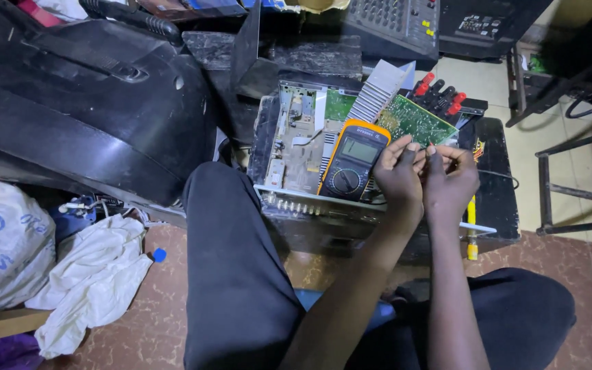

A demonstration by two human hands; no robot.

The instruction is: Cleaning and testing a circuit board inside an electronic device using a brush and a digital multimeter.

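My left hand (399,175) and my right hand (451,179) are pressed side by side over an open metal chassis (289,147). Their curled fingertips meet at the near edge of a tilted green circuit board (416,120). I cannot make out whether anything small is pinched between the fingers. A yellow-and-black multimeter (353,161) with a grey screen and a round dial lies on the chassis just left of my left hand. A finned silver heat sink (378,92) stands behind the meter.
A yellow-handled screwdriver (472,233) lies on the black box under my right wrist. Red and black terminals (440,92) sit behind the board. A big black casing (83,103) fills the left; a white sack (1,240) and white cloth (94,281) lie on the floor. Metal frame (570,188) at right.
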